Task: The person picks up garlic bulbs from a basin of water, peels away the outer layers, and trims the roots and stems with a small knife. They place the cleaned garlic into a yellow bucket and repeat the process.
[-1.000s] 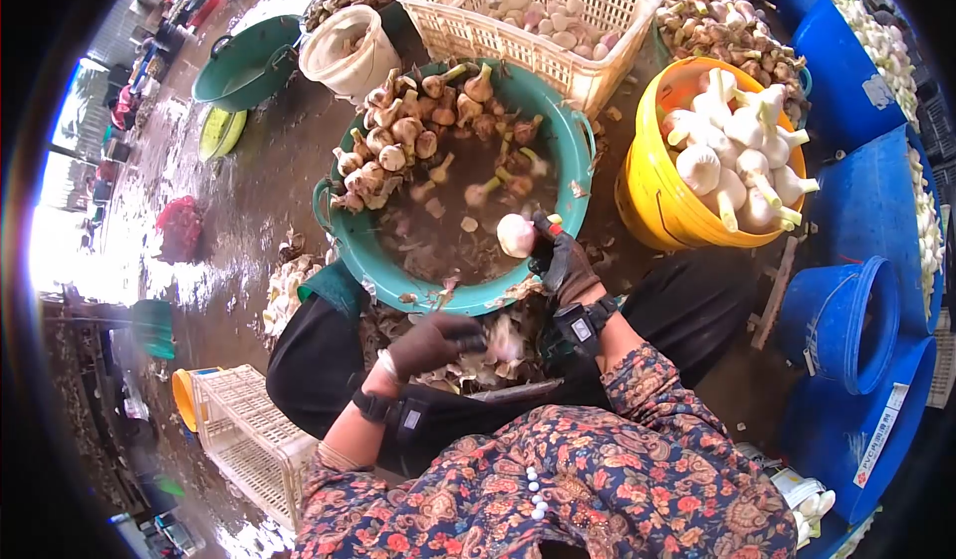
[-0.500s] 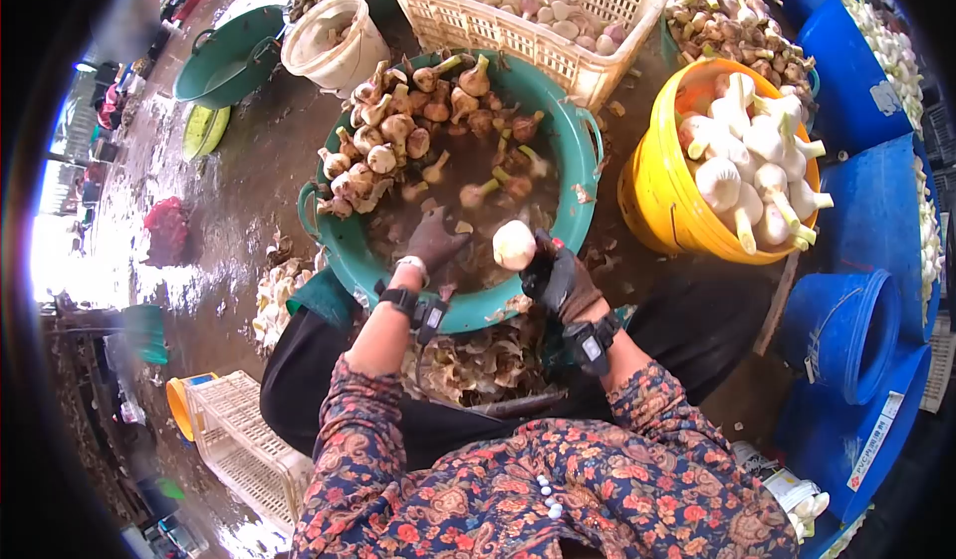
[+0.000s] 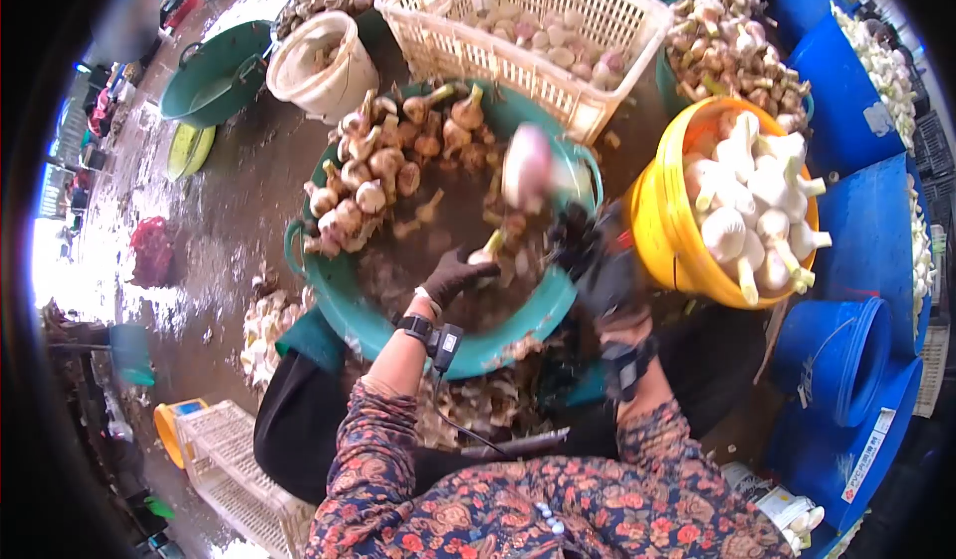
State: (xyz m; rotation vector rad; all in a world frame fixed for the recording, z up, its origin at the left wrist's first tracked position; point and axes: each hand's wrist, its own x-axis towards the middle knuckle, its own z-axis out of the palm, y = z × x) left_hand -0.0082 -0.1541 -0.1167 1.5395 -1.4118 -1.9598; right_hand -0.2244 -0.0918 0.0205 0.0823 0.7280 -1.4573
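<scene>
My left hand (image 3: 460, 272), in a dark glove, is over the muddy water of the green tub (image 3: 344, 310), with its fingers closed round a garlic bulb (image 3: 484, 255) whose stem points up. A pale, peeled-looking garlic bulb (image 3: 528, 168), smeared by motion, hangs in the air above the tub's right side, apart from both hands. Below it, at the tub's right rim, is my right hand (image 3: 602, 270), gloved and blurred, its fingers seemingly spread with nothing visible in them. Unpeeled garlic bulbs (image 3: 368, 176) are heaped at the tub's far left.
A yellow bucket (image 3: 647, 230) full of white garlic bulbs stands to the right. Behind the tub are a cream crate (image 3: 478, 51) with garlic and a white bucket (image 3: 344, 76). Blue containers (image 3: 846, 221) line the right side; garlic skins (image 3: 468, 410) lie in front.
The pale bulb has left my right hand and is in the air further forward. My right hand has moved right. My left hand has moved right and taken hold of a bulb in the tub.
</scene>
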